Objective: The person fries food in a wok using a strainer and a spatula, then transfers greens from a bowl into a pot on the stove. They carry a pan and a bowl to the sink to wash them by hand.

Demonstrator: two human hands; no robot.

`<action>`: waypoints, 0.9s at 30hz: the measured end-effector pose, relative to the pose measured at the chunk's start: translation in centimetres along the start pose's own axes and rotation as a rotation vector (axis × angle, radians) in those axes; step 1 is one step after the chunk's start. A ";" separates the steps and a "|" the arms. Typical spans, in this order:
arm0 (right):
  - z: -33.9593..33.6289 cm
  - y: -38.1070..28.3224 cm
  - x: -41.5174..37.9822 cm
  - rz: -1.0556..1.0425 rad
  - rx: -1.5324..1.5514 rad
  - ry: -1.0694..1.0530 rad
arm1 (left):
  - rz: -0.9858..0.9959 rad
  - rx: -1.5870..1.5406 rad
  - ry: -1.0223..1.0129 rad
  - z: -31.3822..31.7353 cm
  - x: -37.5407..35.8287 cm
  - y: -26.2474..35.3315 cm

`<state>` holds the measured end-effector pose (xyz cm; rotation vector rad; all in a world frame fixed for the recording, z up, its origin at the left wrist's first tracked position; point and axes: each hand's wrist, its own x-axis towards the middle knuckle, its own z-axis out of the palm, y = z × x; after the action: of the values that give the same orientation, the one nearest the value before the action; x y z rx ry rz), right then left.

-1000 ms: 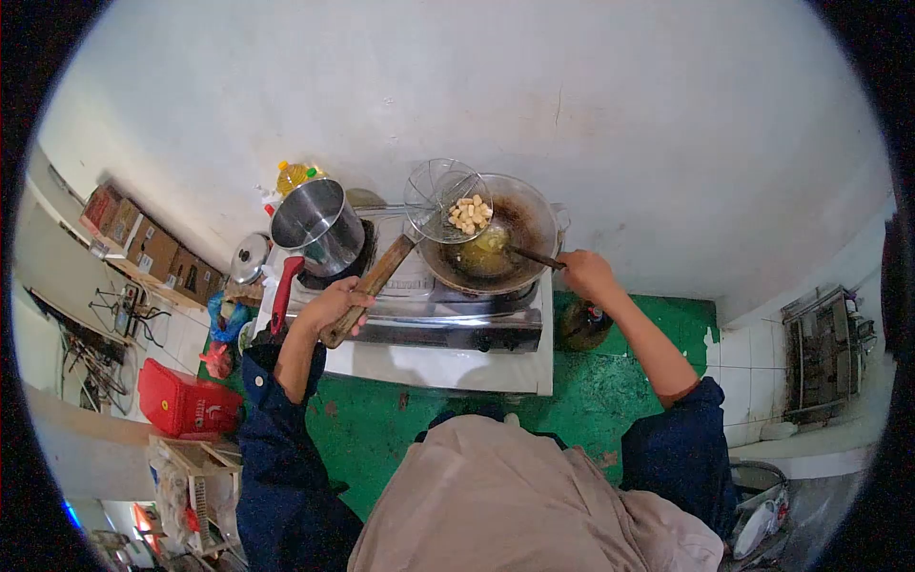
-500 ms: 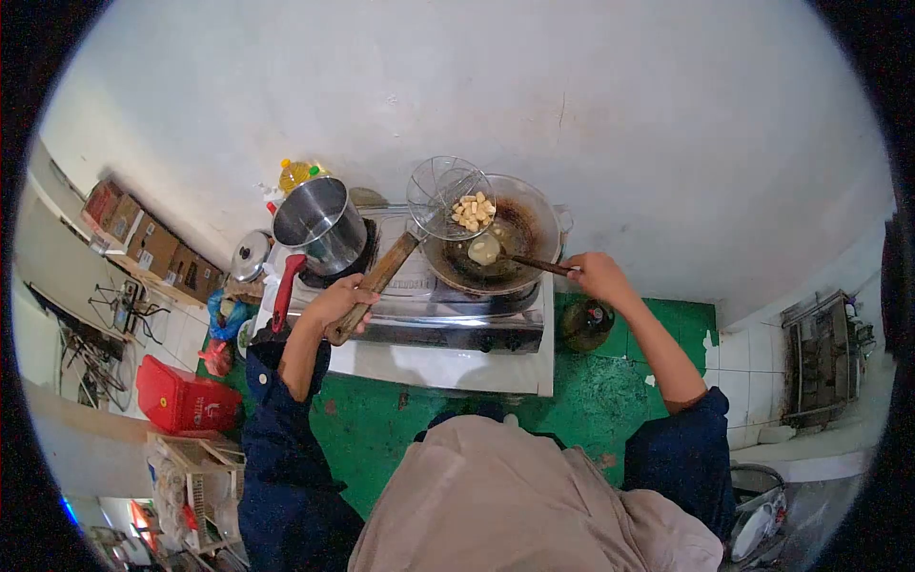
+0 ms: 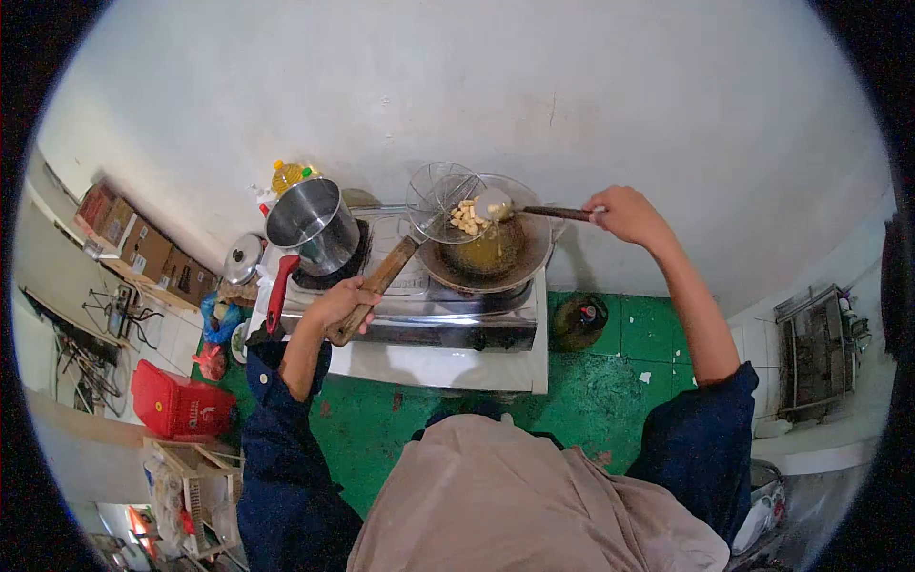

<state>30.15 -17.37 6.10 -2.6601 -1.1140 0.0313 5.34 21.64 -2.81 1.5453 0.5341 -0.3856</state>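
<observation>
My left hand point(image 3: 345, 307) is closed round the wooden handle of a wire strainer point(image 3: 440, 191). Pale fried pieces point(image 3: 467, 217) lie in the strainer, which is held over the left side of a wok point(image 3: 536, 250). Brownish oil point(image 3: 484, 255) shows in the wok. My right hand point(image 3: 629, 215) grips the dark handle of a ladle point(image 3: 494, 204). The ladle's round head is raised at the strainer's right edge, beside the pieces; its exact contents are too small to make out.
On the stove point(image 3: 419, 332), a steel pot point(image 3: 313, 229) with a red handle stands left of the wok. Oil bottles point(image 3: 288, 175) and a lid point(image 3: 244, 257) are beyond it. A gas cylinder point(image 3: 579, 322) stands on the green floor, right of the stove.
My right hand has moved up and to the right, lifting the ladle from the oil to the strainer. The strainer has hardly moved in my left hand.
</observation>
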 end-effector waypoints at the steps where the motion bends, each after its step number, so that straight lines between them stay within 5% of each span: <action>1: 0.2 -0.9 0.5 -0.064 -0.074 0.066 | -0.002 -0.017 -0.009 0.1 -0.1 0.1; 7: 4.9 -5.4 0.6 -0.145 -0.340 0.296 | -0.012 -0.068 -0.024 1.0 -1.1 0.5; 13: 4.6 -3.0 -0.4 0.112 -0.395 0.218 | 0.009 -0.082 -0.027 0.2 -1.5 0.2; 22: 14.9 -0.3 -1.1 0.150 -0.154 0.164 | 0.065 -0.121 0.032 0.4 -2.1 1.3; 27: 18.3 -0.4 -1.3 0.008 0.013 0.129 | 0.050 -0.082 0.031 0.3 -2.6 1.6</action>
<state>26.81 -13.82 -11.59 -2.6140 -1.0585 -0.1288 4.09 21.12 -0.04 1.4847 0.5281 -0.2981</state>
